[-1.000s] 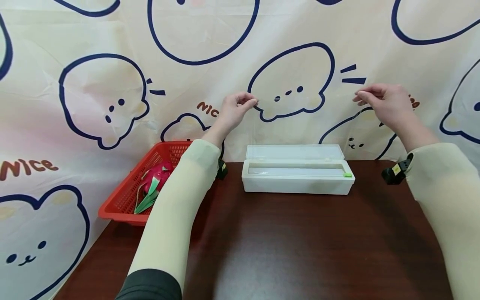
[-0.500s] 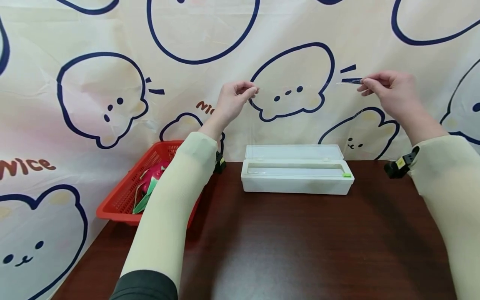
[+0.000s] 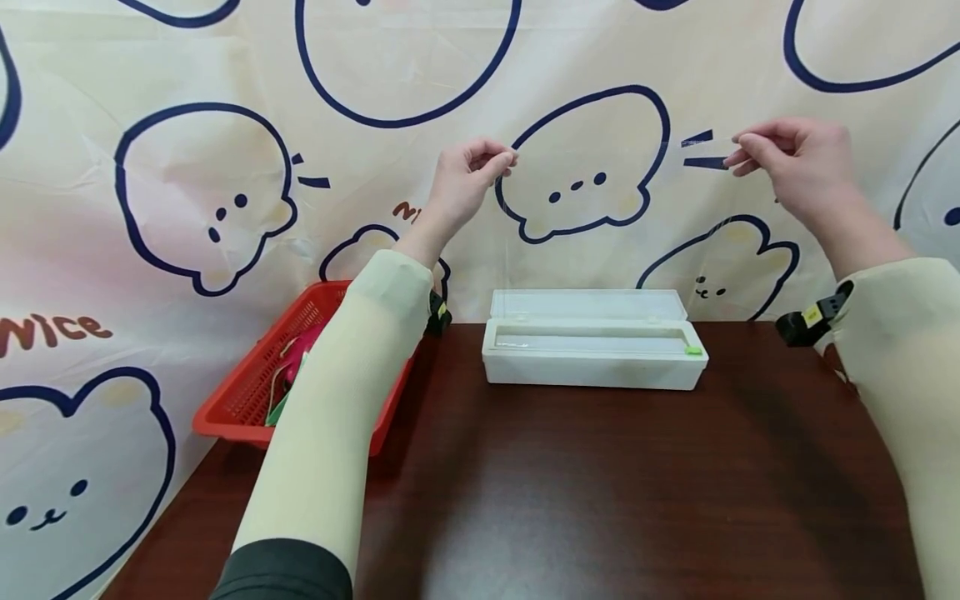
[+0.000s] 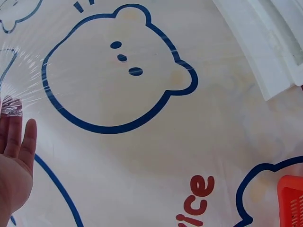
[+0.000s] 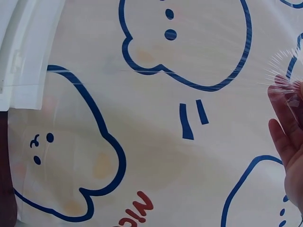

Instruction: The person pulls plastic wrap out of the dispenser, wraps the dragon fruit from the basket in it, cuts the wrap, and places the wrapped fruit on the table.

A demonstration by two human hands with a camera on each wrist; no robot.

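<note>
A sheet of clear cling film (image 4: 26, 71) stretches between my two raised hands, almost invisible in the head view. My left hand (image 3: 472, 179) pinches one corner between thumb and fingers, and creases fan out from that grip in the left wrist view. At the other corner, my right hand (image 3: 802, 162) pinches the film, which puckers around the fingertips in the right wrist view. Below and between the hands stands a white cling film dispenser box (image 3: 596, 367) with its lid (image 3: 588, 304) tipped back. A small green piece (image 3: 693, 351) sits at the right end of its front rim.
A red plastic basket (image 3: 232, 429) stands on the left of the dark wooden table (image 3: 600, 483), partly behind my left sleeve. Inside it lies a pinkish-red thing (image 3: 298, 348) with green parts, mostly hidden. A printed cloth (image 3: 420, 167) hangs close behind the box.
Both hands have risen while pinching the film, and the right hand has also shifted to the right. The dispenser box and basket stay in place.
</note>
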